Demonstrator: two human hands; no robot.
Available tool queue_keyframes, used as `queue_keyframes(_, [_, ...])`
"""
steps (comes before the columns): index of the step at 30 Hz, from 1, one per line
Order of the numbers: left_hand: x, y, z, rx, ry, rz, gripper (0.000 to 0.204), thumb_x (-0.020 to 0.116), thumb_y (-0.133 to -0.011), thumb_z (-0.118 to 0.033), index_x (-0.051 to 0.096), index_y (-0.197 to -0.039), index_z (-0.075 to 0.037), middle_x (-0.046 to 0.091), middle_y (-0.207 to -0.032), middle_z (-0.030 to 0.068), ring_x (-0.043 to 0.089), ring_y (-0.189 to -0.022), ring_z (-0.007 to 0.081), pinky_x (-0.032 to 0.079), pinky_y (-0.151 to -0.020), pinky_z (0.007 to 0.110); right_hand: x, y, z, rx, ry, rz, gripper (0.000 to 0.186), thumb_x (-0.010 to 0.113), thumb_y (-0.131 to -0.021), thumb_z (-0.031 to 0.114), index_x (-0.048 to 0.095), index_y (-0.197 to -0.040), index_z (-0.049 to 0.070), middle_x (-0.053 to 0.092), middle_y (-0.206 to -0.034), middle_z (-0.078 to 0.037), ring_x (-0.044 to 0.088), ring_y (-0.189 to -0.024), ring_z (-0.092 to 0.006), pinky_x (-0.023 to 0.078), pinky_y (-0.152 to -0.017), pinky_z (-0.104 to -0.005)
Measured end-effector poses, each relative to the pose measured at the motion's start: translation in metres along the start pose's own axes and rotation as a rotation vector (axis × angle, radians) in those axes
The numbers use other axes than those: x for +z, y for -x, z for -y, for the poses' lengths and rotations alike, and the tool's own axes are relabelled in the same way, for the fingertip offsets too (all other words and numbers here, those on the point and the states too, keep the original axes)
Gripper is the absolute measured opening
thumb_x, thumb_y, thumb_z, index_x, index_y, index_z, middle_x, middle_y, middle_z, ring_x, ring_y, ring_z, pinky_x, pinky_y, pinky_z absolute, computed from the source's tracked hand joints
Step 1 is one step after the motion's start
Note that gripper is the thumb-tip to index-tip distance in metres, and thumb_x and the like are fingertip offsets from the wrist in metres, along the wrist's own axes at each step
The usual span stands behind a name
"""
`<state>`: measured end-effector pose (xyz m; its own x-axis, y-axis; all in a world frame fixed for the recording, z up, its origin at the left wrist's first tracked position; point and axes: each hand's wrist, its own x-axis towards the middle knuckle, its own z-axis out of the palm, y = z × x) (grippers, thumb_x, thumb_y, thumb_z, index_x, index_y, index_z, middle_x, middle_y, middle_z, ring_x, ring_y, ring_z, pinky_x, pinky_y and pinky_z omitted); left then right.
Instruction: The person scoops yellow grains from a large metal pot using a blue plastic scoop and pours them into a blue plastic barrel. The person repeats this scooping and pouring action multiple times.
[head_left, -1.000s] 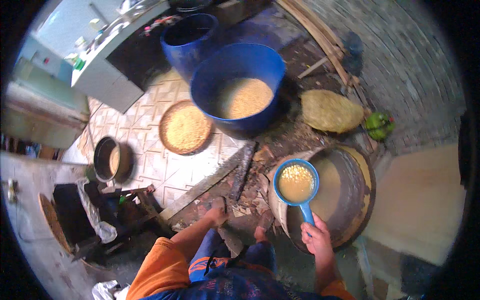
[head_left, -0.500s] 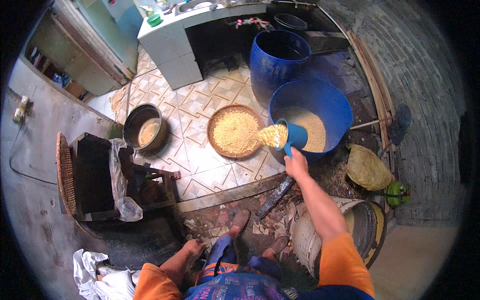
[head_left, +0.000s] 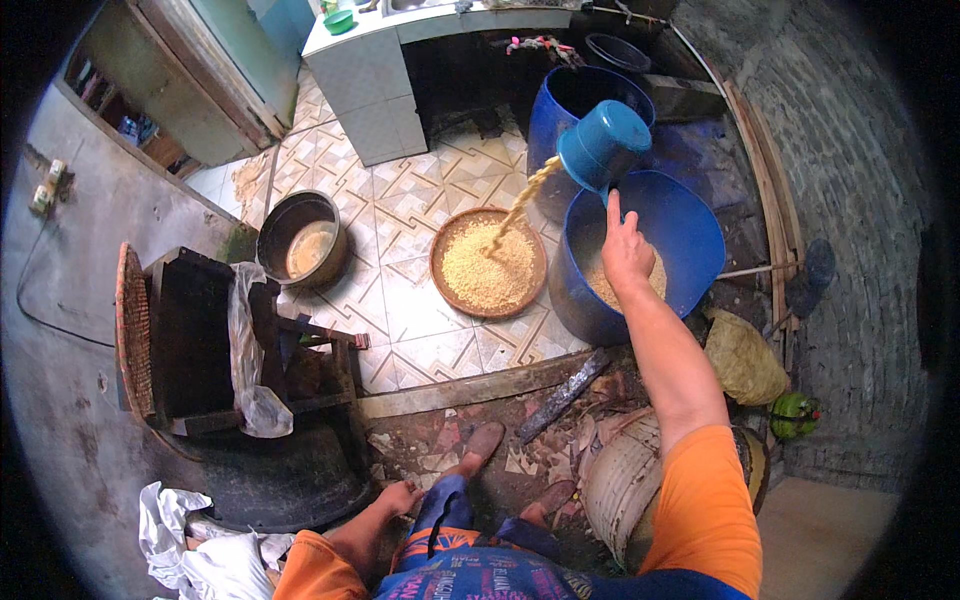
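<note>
My right hand [head_left: 627,250] is stretched forward and grips the handle of a blue plastic scoop [head_left: 603,143], tipped over with its mouth facing down and left. A thin stream of yellow grain [head_left: 515,210] falls from it into a round brown tray [head_left: 449,299] heaped with the same grain on the tiled floor. Just under my hand stands a big blue tub [head_left: 690,235] with grain in its bottom. My left hand [head_left: 398,496] rests on my left knee and holds nothing.
A dark blue barrel [head_left: 555,115] stands behind the tub. A metal pot [head_left: 300,238] sits left of the tray, with a black box and plastic bag [head_left: 250,370] nearer. A woven drum [head_left: 615,480], a yellow sack [head_left: 745,360] and a white counter [head_left: 370,70] surround me.
My right hand carried the full scoop from the drum at my right up to the tub and tray, then tipped it; grain now pours onto the tray.
</note>
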<state>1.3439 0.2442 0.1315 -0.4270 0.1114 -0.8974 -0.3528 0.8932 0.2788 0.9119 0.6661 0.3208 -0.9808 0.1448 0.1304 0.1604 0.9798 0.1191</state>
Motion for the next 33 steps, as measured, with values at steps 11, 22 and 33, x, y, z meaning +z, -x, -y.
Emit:
queue_keyframes(11, [-0.016,-0.041,-0.150,0.385,-0.015,-0.040,0.062,0.049,-0.092,-0.057,0.058,-0.117,-0.002,0.067,-0.101,0.0259,0.063,-0.102,0.0416,0.049,-0.087,0.048,0.008,0.182,-0.109,0.258,-1.568,0.295,0.063,0.059,-0.089,0.009,0.036,-0.148,0.008,0.051,-0.086,0.004,0.048,-0.069,-0.0061,0.043,-0.060,-0.0234])
queue_keyframes(22, [0.069,-0.051,-0.462,0.658,-0.441,0.116,0.071,0.044,-0.091,-0.065,0.045,-0.128,-0.004,0.065,-0.109,0.0271,0.060,-0.107,0.0428,0.047,-0.091,0.049,-0.040,0.514,-0.300,1.000,-1.455,-0.012,0.064,0.057,-0.088,0.002,0.037,-0.148,0.008,0.050,-0.088,0.001,0.048,-0.071,-0.0069,0.043,-0.065,-0.0238])
queue_keyframes(33, [0.235,-0.095,-0.603,0.541,-0.744,-0.011,0.076,0.050,-0.088,-0.058,0.037,-0.143,-0.007,0.061,-0.120,0.0260,0.059,-0.112,0.0422,0.046,-0.096,0.048,0.060,0.767,-0.418,1.206,-0.492,0.286,0.065,0.063,-0.084,0.014,0.041,-0.145,0.014,0.062,-0.117,-0.023,0.061,-0.105,-0.0421,0.049,-0.091,-0.0488])
